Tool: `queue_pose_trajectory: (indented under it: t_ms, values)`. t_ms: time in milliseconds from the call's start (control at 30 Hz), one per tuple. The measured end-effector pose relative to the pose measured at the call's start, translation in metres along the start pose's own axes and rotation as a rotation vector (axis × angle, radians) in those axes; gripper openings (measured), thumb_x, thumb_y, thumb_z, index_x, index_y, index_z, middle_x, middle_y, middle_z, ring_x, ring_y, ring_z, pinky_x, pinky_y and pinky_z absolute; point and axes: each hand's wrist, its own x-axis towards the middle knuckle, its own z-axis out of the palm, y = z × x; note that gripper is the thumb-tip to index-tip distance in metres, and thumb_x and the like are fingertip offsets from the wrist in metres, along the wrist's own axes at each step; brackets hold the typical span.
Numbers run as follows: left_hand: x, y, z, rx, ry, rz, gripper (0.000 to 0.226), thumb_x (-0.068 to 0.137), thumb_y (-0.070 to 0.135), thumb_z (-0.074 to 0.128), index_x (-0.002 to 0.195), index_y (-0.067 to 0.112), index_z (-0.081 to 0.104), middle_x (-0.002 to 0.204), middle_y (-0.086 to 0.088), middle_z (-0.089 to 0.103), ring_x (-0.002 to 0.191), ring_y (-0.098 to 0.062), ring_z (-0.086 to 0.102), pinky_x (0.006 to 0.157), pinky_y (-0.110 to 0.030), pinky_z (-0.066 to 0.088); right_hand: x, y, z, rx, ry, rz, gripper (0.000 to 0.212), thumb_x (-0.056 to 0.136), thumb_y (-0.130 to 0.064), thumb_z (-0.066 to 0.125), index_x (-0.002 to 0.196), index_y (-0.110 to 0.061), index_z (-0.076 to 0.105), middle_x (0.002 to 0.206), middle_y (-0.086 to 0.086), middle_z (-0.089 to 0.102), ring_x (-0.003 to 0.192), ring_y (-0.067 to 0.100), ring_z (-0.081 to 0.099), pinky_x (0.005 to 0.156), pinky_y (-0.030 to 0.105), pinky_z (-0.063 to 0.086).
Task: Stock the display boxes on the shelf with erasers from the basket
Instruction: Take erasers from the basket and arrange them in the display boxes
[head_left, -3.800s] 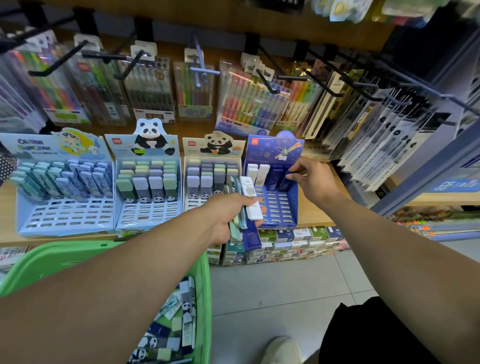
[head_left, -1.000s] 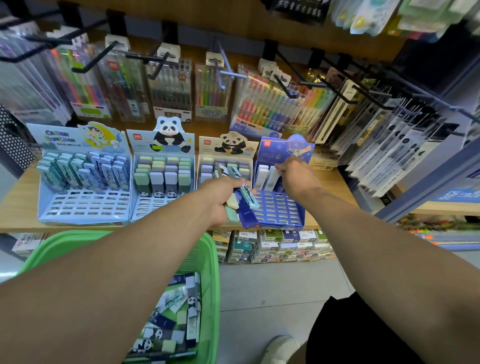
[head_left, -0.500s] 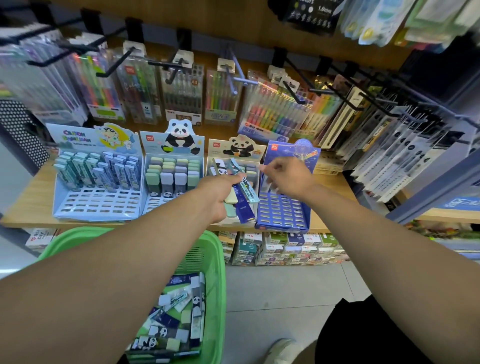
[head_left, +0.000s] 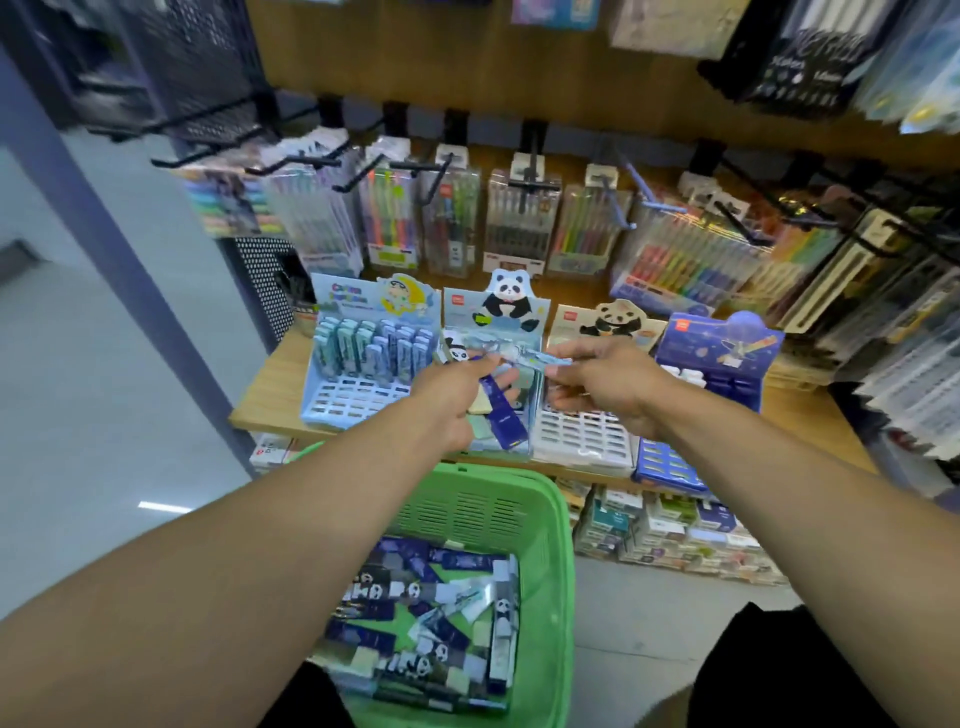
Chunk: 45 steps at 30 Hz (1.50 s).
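I see the wooden shelf (head_left: 270, 395) running across the middle of my view, its left end near a dark upright post and its front edge just above the green basket (head_left: 550, 571). The basket sits below my arms, in front of the shelf's front edge, and loose erasers (head_left: 431, 613) lie jumbled on its floor: dark blue ones, panda-printed ones and pale green ones.

Four display boxes stand in a row along the shelf. At the left end is the light blue box (head_left: 358, 384), its back rows filled with upright blue and teal erasers and its front slots bare. Next to it is the panda box (head_left: 496, 306), mostly hidden behind my hands. Then comes the white box (head_left: 587, 436) with a panda on its header card and bare slots at the front. Nearest the right end stands the dark blue box (head_left: 717, 358), with a few white erasers at its back.

My left hand (head_left: 447, 400) is clenched round a bundle of erasers (head_left: 501, 415), a dark blue one sticking out toward the shelf's front edge with pale green ones beside it. My right hand (head_left: 608, 384) pinches one end of a light blue patterned eraser (head_left: 524, 356), which reaches across to the left hand, above the panda box. The picture is blurred, so I cannot tell whether the left fingers also touch it.
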Motion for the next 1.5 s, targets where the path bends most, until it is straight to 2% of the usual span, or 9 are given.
queue_pose_trajectory:
  t_ms: [100,300,400,467,567,767,1100,1333,1500]
  values:
    - [-0.004,0.008,-0.025,-0.070,0.066,0.030,0.016,0.096,0.006,0.060,0.111,0.009,0.058,0.105,-0.012,0.070,0.074,-0.021,0.071,0.054,-0.032,0.059,0.007,-0.007,0.011,-0.167,0.108,-0.143,0.021,0.096,-0.008,0.066,0.115,-0.016,0.071,0.090,0.018,0.069,0.075,0.022,0.070,0.081,0.040,0.063]
    - [-0.008,0.016,-0.066,-0.087,0.191,0.032,0.026,0.096,-0.001,0.058,0.120,0.006,0.054,0.119,-0.014,0.064,0.084,-0.021,0.059,0.062,-0.032,0.055,0.018,-0.025,0.039,-0.464,0.257,-0.367,0.018,0.089,-0.024,0.076,0.101,-0.022,0.063,0.085,0.004,0.073,0.083,0.022,0.070,0.076,0.037,0.056]
    - [-0.003,0.022,-0.081,-0.057,0.242,0.024,0.007,0.099,-0.001,0.052,0.098,0.005,0.056,0.105,-0.010,0.063,0.080,-0.018,0.056,0.066,-0.031,0.053,0.022,-0.040,0.060,-0.373,0.283,-0.373,0.018,0.084,-0.022,0.080,0.086,-0.024,0.062,0.080,0.006,0.074,0.080,0.025,0.071,0.075,0.039,0.058]
    - [0.004,0.023,-0.092,-0.024,0.259,0.014,0.007,0.101,0.003,0.050,0.103,0.003,0.056,0.093,-0.009,0.062,0.071,-0.018,0.055,0.064,-0.031,0.053,0.027,-0.040,0.078,-0.325,0.284,-0.404,0.016,0.086,-0.018,0.078,0.082,-0.023,0.064,0.080,0.003,0.073,0.072,0.024,0.070,0.069,0.040,0.058]
    - [0.013,0.025,-0.107,0.030,0.238,-0.009,0.016,0.102,0.007,0.051,0.113,-0.002,0.057,0.085,-0.010,0.061,0.067,-0.019,0.055,0.063,-0.033,0.053,0.035,-0.032,0.100,-0.544,0.248,-0.509,0.006,0.092,-0.021,0.073,0.093,-0.021,0.066,0.080,-0.005,0.065,0.071,0.010,0.060,0.063,0.023,0.046]
    - [0.032,0.034,-0.118,0.096,0.208,0.031,0.028,0.102,0.014,0.051,0.124,-0.002,0.058,0.082,-0.007,0.062,0.065,-0.016,0.056,0.059,-0.031,0.057,0.071,-0.043,0.122,-0.606,0.255,-0.549,0.015,0.095,-0.029,0.069,0.109,-0.024,0.071,0.088,-0.011,0.066,0.087,0.013,0.064,0.080,0.036,0.056]
    - [0.041,0.039,-0.114,0.167,0.152,0.047,0.036,0.099,0.014,0.059,0.132,0.001,0.051,0.076,-0.004,0.070,0.059,-0.015,0.060,0.052,-0.028,0.057,0.096,-0.055,0.151,-0.535,0.266,-0.644,0.016,0.095,-0.031,0.069,0.110,-0.027,0.071,0.076,-0.021,0.057,0.082,0.013,0.065,0.078,0.039,0.058]
    - [0.038,0.036,-0.124,0.144,0.219,0.042,0.022,0.102,0.012,0.052,0.120,0.001,0.057,0.104,-0.011,0.072,0.068,-0.016,0.063,0.065,-0.033,0.059,0.100,-0.064,0.158,-0.488,0.268,-0.738,0.019,0.095,-0.027,0.067,0.114,-0.024,0.070,0.077,-0.022,0.057,0.076,0.010,0.062,0.078,0.034,0.056]
    - [0.035,0.030,-0.137,0.101,0.282,-0.012,0.011,0.104,0.008,0.047,0.115,0.010,0.046,0.093,-0.009,0.067,0.070,-0.019,0.061,0.067,-0.034,0.054,0.114,-0.051,0.153,-0.592,0.175,-0.639,0.016,0.098,-0.027,0.064,0.113,-0.029,0.067,0.084,-0.014,0.059,0.092,0.021,0.060,0.074,0.030,0.048]
